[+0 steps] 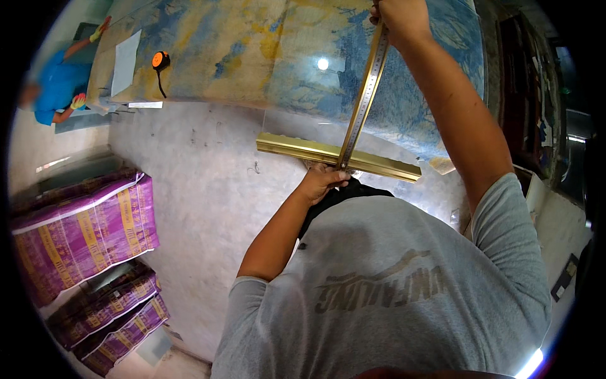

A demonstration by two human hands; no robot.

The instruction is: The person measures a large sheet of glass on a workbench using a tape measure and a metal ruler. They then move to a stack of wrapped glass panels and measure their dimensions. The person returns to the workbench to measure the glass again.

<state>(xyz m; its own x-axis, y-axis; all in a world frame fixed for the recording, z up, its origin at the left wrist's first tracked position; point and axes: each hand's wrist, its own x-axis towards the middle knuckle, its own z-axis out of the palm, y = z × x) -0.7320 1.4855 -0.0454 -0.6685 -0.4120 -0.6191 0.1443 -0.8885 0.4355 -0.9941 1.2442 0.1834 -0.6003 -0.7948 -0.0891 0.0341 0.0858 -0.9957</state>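
Observation:
A large gold metal T-square [362,104] reaches over the near edge of a blue, yellow and beige patterned carpet [246,54]. Its long blade carries silver ruler markings. Its ridged crossbar [297,146] lies close to my waist, just off the carpet. My left hand [322,181] is closed at the joint of blade and crossbar, thumb and fingers pinching there. Farther away, my right hand [404,19] wraps round the far end of the blade, arm stretched out; the top of that hand meets the picture's edge.
An orange and black tape measure [161,60] and white paper [126,62] lie on the carpet's left part. At far left stands a co-worker [60,88] in blue with gloves. Purple packed bundles [88,230] line the lower left; dark stacked material [527,88] stands right.

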